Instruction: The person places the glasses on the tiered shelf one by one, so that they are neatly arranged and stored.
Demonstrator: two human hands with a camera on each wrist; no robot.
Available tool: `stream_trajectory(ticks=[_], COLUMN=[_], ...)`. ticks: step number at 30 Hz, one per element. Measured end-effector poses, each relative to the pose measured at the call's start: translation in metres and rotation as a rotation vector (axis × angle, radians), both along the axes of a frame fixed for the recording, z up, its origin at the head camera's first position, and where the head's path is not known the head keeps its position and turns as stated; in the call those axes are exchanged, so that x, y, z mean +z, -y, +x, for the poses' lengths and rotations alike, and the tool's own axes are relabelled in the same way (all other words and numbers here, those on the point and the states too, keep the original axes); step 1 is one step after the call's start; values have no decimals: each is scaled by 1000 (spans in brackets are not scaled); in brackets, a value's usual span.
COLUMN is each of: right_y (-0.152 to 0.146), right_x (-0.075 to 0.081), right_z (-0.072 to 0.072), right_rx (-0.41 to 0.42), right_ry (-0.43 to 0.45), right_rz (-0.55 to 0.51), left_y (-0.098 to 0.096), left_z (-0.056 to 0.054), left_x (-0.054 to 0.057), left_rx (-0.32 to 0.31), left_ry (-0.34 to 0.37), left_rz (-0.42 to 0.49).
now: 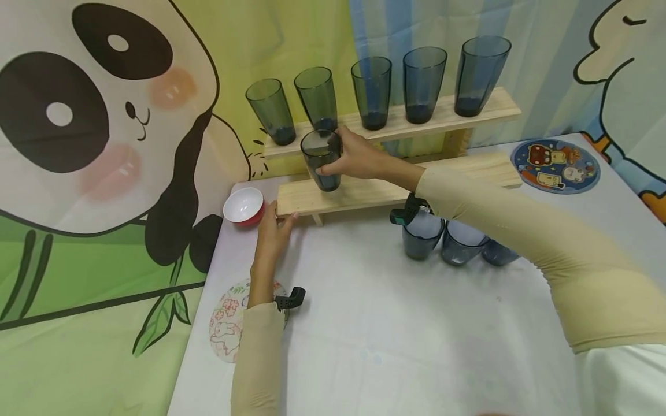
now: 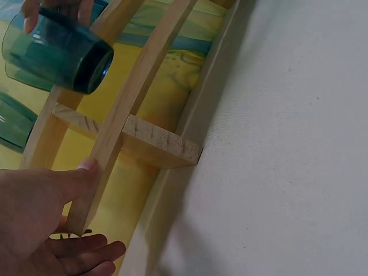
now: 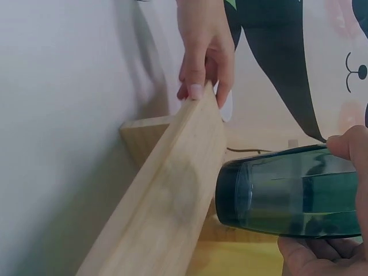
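Note:
My right hand (image 1: 359, 155) grips a dark blue-grey tinted glass (image 1: 321, 164) by its side, thumb in front. In the right wrist view the base of that tumbler is close to the face of the lower board (image 3: 187, 184); whether they touch I cannot tell. My left hand (image 1: 272, 236) pinches the left end of the two-tier wooden shelf's lower board (image 1: 359, 193). In the left wrist view its thumb lies on the board and the other fingers are below. Several matching glasses stand in a row on the upper board (image 1: 346, 122), one of them a blue glass (image 1: 371, 95).
Three more glasses (image 1: 418, 242) stand on the white table (image 1: 374, 323) below my right forearm. A red-and-white bowl (image 1: 243, 206) sits left of the shelf. A round blue patterned mat (image 1: 555, 166) lies at right, and a floral mat (image 1: 225, 329) is partly under my left arm.

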State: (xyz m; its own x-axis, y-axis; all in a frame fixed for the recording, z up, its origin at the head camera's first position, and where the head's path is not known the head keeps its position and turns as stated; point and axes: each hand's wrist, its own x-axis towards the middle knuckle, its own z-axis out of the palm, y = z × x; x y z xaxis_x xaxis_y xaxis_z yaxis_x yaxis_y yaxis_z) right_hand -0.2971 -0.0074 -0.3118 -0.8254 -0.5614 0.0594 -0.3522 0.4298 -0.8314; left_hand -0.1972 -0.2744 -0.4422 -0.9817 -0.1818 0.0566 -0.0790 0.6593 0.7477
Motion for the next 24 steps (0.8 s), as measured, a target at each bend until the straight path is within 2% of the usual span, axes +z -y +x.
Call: stream_trajectory(ticks=[5,12,20,24], right_y=[21,43,65,73], right_x=[3,5,-2,-8], right_z=[-1,1,-2,-4], right_rx=[-3,19,39,31], right_ry=[8,0,-10,-6], right_rz=[43,51,12,26], left_y=[0,0,2,2], left_z=[0,-3,-2,-1], left_x=[-1,1,1,0], left_rx=[-4,-21,-23,-22], left_ry=[5,2,-7,-21], left_rz=[11,8,9,21])
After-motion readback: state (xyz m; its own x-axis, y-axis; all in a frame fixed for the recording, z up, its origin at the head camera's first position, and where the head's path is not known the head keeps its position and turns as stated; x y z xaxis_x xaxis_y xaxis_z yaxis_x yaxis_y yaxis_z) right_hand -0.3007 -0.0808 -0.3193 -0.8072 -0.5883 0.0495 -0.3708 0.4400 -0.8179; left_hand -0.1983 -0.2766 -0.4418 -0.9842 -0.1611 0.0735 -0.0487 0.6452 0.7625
